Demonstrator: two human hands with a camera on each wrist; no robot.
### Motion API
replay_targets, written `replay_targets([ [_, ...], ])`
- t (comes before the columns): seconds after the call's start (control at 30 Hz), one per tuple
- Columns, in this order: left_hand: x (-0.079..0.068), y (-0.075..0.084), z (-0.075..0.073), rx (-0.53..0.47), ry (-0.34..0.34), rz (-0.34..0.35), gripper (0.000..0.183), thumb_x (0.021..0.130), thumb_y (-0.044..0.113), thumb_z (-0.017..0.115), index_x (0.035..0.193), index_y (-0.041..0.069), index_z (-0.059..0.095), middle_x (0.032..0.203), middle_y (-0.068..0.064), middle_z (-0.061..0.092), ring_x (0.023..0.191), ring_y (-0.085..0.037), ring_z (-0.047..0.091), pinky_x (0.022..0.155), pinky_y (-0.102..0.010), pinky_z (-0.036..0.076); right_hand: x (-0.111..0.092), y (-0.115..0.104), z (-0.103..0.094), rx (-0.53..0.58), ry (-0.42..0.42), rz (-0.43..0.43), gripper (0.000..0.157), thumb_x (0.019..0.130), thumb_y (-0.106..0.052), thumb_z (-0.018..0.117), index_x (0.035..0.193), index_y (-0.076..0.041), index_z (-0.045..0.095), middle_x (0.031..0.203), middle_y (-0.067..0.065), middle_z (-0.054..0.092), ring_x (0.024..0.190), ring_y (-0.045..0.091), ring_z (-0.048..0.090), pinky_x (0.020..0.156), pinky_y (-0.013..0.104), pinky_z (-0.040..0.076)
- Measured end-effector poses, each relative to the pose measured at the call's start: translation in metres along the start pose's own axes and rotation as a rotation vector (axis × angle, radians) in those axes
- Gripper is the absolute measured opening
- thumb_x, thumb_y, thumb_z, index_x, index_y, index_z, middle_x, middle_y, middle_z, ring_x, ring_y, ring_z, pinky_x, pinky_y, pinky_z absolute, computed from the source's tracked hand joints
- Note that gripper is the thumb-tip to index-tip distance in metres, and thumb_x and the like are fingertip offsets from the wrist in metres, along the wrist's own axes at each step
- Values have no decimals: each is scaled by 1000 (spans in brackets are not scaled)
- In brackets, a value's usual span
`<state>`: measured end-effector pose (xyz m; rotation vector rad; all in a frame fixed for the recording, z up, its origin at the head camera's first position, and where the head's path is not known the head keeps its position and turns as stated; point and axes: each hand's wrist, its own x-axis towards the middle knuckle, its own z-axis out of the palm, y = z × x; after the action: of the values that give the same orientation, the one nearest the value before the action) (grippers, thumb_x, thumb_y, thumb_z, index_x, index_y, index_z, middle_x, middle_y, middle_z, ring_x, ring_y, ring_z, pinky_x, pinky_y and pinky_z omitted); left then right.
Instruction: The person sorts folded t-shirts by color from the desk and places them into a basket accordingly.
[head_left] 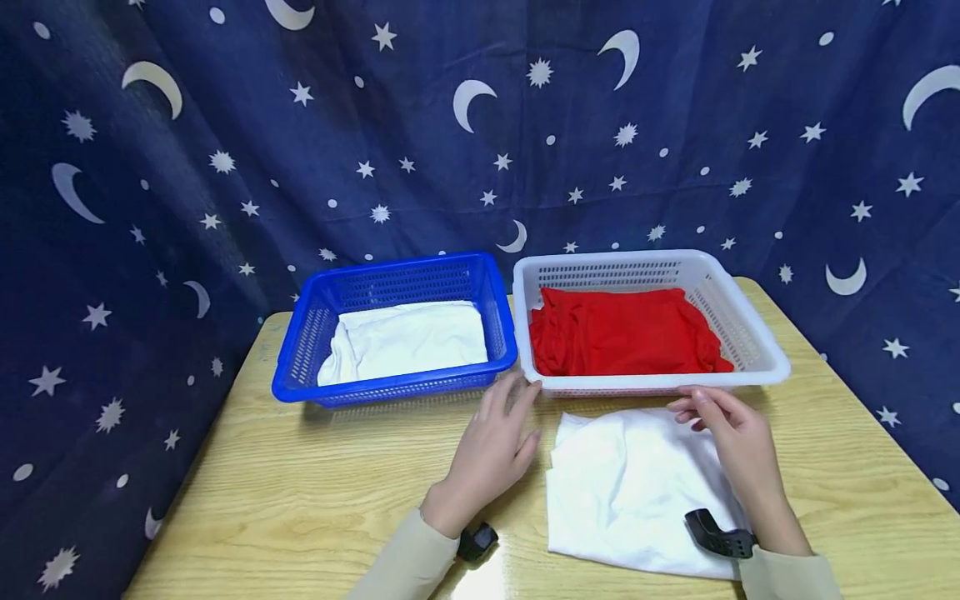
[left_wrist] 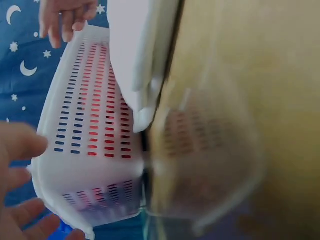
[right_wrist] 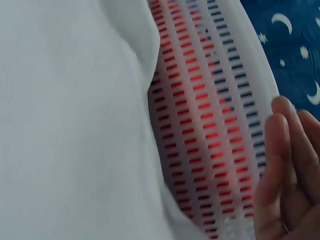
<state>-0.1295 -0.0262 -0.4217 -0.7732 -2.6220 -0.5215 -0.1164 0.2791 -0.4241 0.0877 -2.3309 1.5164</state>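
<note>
A rumpled white cloth (head_left: 630, 492) lies on the table in front of the white basket (head_left: 660, 382), which holds a folded red cloth (head_left: 630, 333). My left hand (head_left: 491, 442) is at that basket's front left corner, between it and the blue basket, with fingers spread and nothing held. Whether its fingertips touch the rim I cannot tell. Over the white cloth's far right part hovers my right hand (head_left: 738, 433), fingers loosely bent close to the basket's front rim and holding nothing. In the right wrist view the slotted basket wall (right_wrist: 205, 130) stands beside the cloth.
Left of the white basket stands a blue basket (head_left: 405, 388) with a folded white cloth (head_left: 420, 337) inside. Both baskets sit along the back of the wooden table (head_left: 300, 500). Behind them hangs a dark blue curtain (head_left: 420, 125) with moons and stars.
</note>
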Motion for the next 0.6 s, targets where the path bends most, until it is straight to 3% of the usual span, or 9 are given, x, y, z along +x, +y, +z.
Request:
replay_targets([
  [0.13, -13, -1, 1, -207, 6, -127, 42, 88, 27, 52, 128, 14, 44, 122, -4, 42, 100, -13, 46, 70, -24, 46, -6, 1, -5, 37, -80, 50, 30, 93, -20, 46, 112, 0, 57, 87, 3, 67, 73, 12, 61, 60, 21, 48],
  [0.23, -19, -2, 4, -405, -41, -235, 34, 91, 28, 48, 122, 13, 48, 109, 0, 52, 86, -7, 54, 67, -22, 46, -7, 5, -8, 20, -175, 65, 31, 94, -21, 46, 116, -1, 54, 90, 4, 66, 73, 14, 61, 60, 23, 48],
  [0.33, -22, -4, 7, -639, -157, -325, 34, 92, 29, 48, 122, 12, 48, 102, 2, 58, 81, -8, 59, 65, -23, 48, -8, 11, -8, -83, -264, 83, 32, 93, -26, 47, 117, -6, 54, 91, 5, 64, 71, 15, 58, 56, 25, 47],
  [0.47, -23, -9, 13, -943, -355, -387, 38, 92, 29, 49, 124, 10, 47, 101, -4, 61, 78, -16, 62, 61, -27, 51, -8, 17, -10, -292, -320, 108, 35, 91, -34, 49, 118, -13, 55, 90, 0, 64, 71, 9, 56, 59, 24, 45],
  [0.6, -25, -14, 16, -1145, -467, -423, 39, 92, 28, 49, 126, 8, 46, 104, -9, 62, 83, -24, 61, 66, -34, 52, -9, 19, -13, -385, -337, 149, 41, 91, -38, 46, 124, -14, 51, 91, -1, 63, 75, 8, 57, 66, 22, 42],
])
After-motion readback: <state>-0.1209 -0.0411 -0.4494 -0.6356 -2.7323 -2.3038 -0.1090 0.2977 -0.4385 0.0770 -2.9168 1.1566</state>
